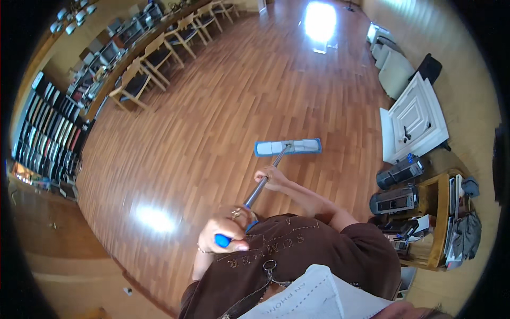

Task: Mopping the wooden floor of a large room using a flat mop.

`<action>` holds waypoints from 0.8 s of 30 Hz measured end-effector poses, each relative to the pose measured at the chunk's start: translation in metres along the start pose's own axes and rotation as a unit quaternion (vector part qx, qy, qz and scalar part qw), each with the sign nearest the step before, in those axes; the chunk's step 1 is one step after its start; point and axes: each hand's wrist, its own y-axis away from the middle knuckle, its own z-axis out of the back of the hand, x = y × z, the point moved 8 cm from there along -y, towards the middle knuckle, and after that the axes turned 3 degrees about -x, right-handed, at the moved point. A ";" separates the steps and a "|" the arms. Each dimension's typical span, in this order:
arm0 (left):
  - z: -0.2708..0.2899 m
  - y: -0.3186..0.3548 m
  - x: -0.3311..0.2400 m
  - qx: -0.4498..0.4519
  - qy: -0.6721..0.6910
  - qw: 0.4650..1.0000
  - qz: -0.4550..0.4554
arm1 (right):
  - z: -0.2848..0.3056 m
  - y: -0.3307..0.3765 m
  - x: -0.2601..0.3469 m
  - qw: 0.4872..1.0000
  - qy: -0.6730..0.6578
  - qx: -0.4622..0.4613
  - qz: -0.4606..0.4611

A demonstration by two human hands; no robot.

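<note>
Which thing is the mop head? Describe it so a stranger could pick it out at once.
Start from the wide reddish-brown wooden floor filling the room. Near its middle, just ahead of the right hand on the metal pole, lies the mop head. It is the only flat, white rectangular pad with blue ends on the floor.

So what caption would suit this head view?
Both hands, left and right, hold a mop on a wood floor.
</note>
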 end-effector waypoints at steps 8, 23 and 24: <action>0.053 0.000 0.134 -0.001 -0.103 0.992 0.079 | 0.060 -0.021 -0.018 0.985 0.002 -0.170 -0.027; 0.042 -0.011 0.285 0.051 -0.337 0.933 0.121 | 0.090 0.015 -0.051 0.984 0.031 -0.175 -0.014; 0.045 -0.018 0.280 0.046 -0.341 0.931 0.120 | 0.106 0.010 -0.031 0.967 -0.098 -0.236 -0.001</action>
